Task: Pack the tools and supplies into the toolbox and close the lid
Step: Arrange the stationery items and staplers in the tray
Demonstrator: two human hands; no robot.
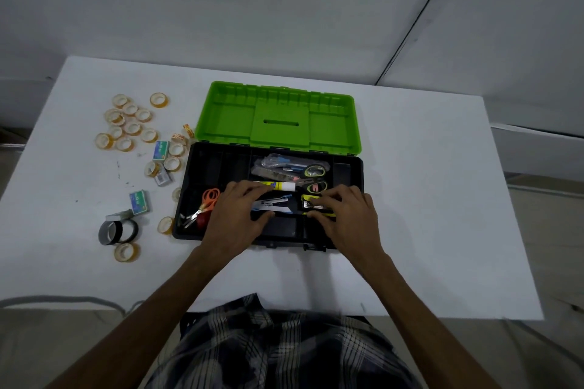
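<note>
We are sitting at a white table (410,199) against a grey wall. The toolbox (347,164) is lying open at its middle, green lid (275,118) tipped back. Our left hand (235,215) is gripping a silver stapler (271,202) inside it, our right hand (349,213) is pinching a yellow stapler (311,203). Orange scissors (207,204) are resting at the box's left end. Tape rolls (131,123) and staple boxes (139,201) are lying left of the box.
</note>
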